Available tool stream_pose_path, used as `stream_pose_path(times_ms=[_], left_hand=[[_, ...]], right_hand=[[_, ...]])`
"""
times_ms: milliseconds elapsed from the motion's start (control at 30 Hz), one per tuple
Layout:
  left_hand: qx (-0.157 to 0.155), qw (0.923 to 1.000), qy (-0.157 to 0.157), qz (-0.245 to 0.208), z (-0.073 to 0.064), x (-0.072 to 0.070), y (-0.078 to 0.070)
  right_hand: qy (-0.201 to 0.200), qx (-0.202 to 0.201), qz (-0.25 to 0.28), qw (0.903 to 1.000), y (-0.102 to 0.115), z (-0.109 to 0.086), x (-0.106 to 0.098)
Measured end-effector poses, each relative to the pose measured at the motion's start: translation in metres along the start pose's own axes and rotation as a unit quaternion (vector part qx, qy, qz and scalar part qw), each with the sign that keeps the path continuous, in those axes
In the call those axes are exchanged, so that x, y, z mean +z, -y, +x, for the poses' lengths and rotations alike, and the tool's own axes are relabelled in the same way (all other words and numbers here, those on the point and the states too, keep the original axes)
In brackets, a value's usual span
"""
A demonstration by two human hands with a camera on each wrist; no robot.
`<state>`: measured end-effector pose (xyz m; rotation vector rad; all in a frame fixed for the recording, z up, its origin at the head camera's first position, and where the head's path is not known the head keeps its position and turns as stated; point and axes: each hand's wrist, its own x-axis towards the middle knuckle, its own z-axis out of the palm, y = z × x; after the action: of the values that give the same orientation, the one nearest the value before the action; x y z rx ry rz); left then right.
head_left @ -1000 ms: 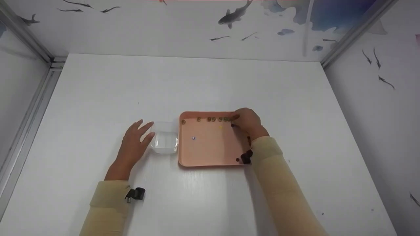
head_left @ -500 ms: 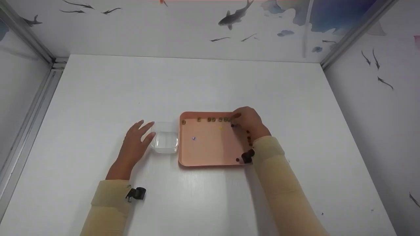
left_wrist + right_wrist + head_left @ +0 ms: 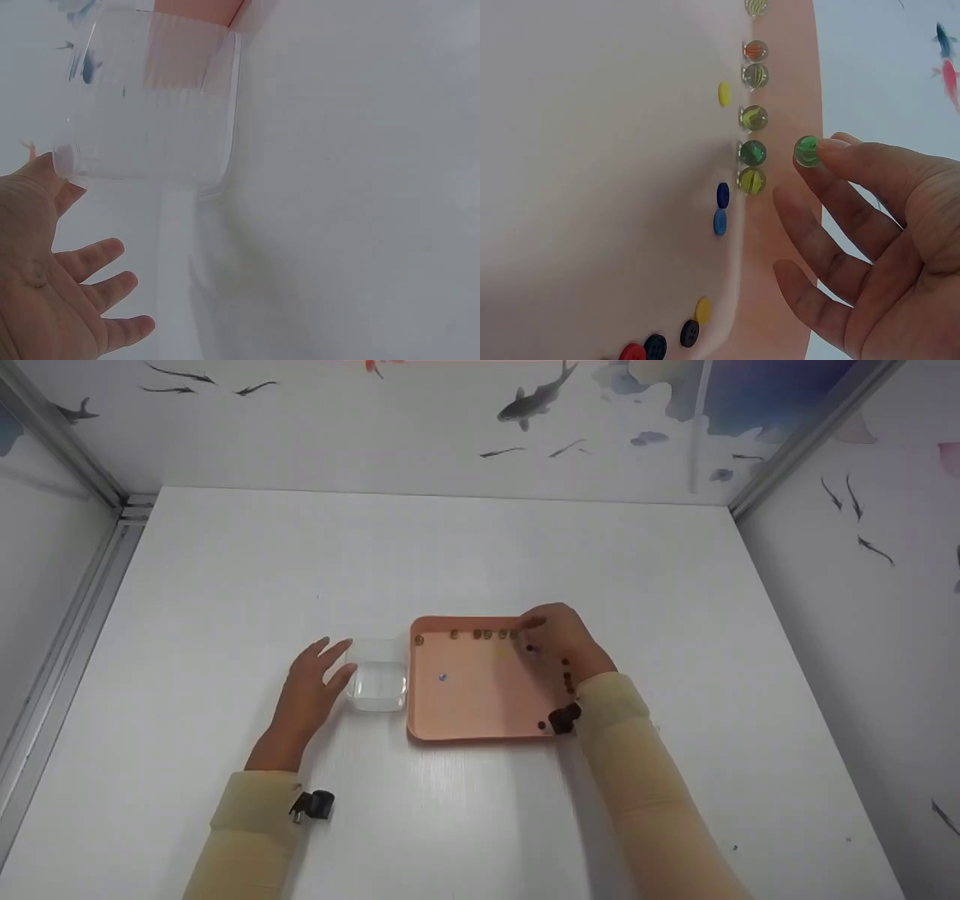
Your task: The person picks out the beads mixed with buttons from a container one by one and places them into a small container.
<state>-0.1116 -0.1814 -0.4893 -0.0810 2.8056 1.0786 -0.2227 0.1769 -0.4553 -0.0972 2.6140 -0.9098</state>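
Note:
My right hand (image 3: 562, 637) is over the far right part of a pink tray (image 3: 480, 712). In the right wrist view, its thumb and a finger pinch a green glass marble (image 3: 808, 151) above the tray's rim, and the other fingers are loosely bent. Below it, several glass marbles (image 3: 753, 118) line the tray's far side. My left hand (image 3: 307, 690) is beside a clear plastic box (image 3: 379, 686), left of the tray. In the left wrist view, the thumb is at the box's corner and the other fingers are spread.
Inside the tray lie loose buttons: a yellow button (image 3: 724, 94), a dark blue button (image 3: 723, 195), a red button (image 3: 633, 352) and others. A small pale blue piece (image 3: 442, 677) lies toward the tray's left. White panels enclose the white table (image 3: 375, 555) at back and sides.
My right hand has shifted slightly left, and the marble nearest its fingertips no longer shows in the head view's row. My left hand stays almost still beside the box.

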Motion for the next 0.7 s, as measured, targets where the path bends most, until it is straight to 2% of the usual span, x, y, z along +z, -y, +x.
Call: stream_pose_path(times_ms=[100, 300, 467, 700], left_hand=[[-0.002, 0.9999, 0.001, -0.011, 0.001, 0.001, 0.001], [0.000, 0.9994, 0.002, -0.034, -0.001, 0.001, 0.002], [-0.007, 0.9994, 0.004, -0.033, -0.001, 0.001, 0.002], [-0.017, 0.9995, 0.006, -0.025, 0.000, 0.002, 0.000]], right_hand=[[-0.001, 0.009, 0.018, 0.9998, 0.001, 0.000, 0.001], [0.001, -0.004, 0.063, 0.9980, 0.004, -0.001, 0.002], [0.001, 0.001, 0.098, 0.9951, 0.009, -0.002, 0.004], [-0.002, 0.024, 0.073, 0.9971, 0.020, -0.006, 0.004]])
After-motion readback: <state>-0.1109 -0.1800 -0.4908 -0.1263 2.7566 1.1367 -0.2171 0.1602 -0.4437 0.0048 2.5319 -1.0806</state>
